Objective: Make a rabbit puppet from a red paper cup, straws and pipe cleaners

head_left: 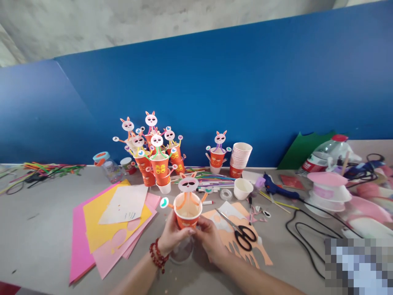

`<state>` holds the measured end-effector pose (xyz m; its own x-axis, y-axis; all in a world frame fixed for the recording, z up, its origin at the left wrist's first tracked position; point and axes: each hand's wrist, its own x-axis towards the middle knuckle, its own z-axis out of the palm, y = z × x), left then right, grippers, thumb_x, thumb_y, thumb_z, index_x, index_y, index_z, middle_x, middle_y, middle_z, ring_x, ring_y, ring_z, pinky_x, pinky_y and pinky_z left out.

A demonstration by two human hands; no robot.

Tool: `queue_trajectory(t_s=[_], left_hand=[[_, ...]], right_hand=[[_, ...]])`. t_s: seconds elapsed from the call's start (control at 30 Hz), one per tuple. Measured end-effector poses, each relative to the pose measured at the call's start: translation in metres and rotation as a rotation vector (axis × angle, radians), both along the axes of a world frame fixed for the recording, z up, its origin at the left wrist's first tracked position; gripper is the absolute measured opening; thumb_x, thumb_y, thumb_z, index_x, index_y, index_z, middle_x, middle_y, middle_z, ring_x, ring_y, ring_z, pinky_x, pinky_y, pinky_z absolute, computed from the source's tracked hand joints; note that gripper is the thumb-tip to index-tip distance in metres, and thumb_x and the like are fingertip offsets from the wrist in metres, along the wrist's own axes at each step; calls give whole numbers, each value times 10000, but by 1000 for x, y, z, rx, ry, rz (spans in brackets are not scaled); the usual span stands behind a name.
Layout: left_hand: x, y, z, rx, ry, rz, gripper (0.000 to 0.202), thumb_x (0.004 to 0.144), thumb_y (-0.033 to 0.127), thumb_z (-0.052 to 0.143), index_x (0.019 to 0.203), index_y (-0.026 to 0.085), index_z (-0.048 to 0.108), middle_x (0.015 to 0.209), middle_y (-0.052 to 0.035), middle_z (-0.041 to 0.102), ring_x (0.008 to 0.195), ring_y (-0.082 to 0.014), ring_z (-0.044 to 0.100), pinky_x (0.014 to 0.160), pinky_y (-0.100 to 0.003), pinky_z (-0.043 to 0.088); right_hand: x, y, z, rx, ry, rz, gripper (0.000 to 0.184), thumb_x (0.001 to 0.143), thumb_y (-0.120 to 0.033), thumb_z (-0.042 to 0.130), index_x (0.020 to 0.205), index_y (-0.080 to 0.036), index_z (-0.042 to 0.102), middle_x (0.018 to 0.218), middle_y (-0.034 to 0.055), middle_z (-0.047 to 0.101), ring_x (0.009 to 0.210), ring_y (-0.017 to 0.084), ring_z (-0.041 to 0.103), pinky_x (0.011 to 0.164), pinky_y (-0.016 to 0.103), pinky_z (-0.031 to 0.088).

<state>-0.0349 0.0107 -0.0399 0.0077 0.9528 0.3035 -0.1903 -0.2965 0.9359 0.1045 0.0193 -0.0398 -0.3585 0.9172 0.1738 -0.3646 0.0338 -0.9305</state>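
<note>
An orange-red paper cup (188, 221) with a white rim stands upright between my hands. A paper bunny head (188, 184) rises at its far rim, with orange strips as body and arms and round discs at the arm ends. My left hand (173, 234), a red bead bracelet on its wrist, wraps the cup's left side. My right hand (210, 237) closes on its lower right side. Below the cup, a clear round object (181, 253) lies on the table, partly hidden. Black-handled scissors (242, 237) rest on cut peach paper (262, 252) beside my right hand.
Several finished bunny cups (160, 170) are stacked at the back left, and another bunny cup (217, 157) stands near the cup stack (240, 157). Coloured paper sheets (82, 233) lie left. A glue gun (279, 188) with a black cord, a bottle (321, 153) and ribbon spools (327, 192) occupy the right.
</note>
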Motion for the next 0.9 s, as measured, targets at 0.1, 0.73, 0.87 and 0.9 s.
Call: queue_trajectory(t_s=[0.1, 0.73, 0.87, 0.9], left_hand=[[1, -1, 2, -2, 14, -4, 541, 626, 389, 861, 1052, 158, 620, 1056, -132, 704, 967, -297, 657, 891, -426, 524], [5, -3, 15, -37, -49, -65, 479, 656, 474, 818, 965, 140, 669, 1071, -145, 705, 942, -286, 649, 844, -393, 525], [5, -3, 15, -41, -99, -43, 443, 669, 466, 813, 940, 150, 665, 1011, -120, 717, 877, -249, 657, 798, -362, 532], [5, -3, 15, -47, -112, -36, 448, 666, 463, 816, 950, 153, 663, 1015, -117, 716, 875, -245, 657, 796, -359, 533]], right_hand=[[0, -3, 2, -100, 44, 21, 305, 707, -505, 807, 835, -229, 789, 855, 46, 747, 892, 274, 657, 859, 401, 511], [0, -4, -4, -203, 88, 68, 311, 676, -462, 848, 836, -206, 771, 795, 43, 735, 779, 235, 656, 800, 365, 512], [1, -3, -6, -183, 111, 101, 293, 706, -440, 836, 862, -201, 769, 822, 47, 735, 770, 221, 647, 803, 356, 506], [1, -3, -6, -181, 112, 104, 292, 711, -442, 833, 869, -204, 767, 824, 46, 735, 782, 224, 649, 803, 356, 507]])
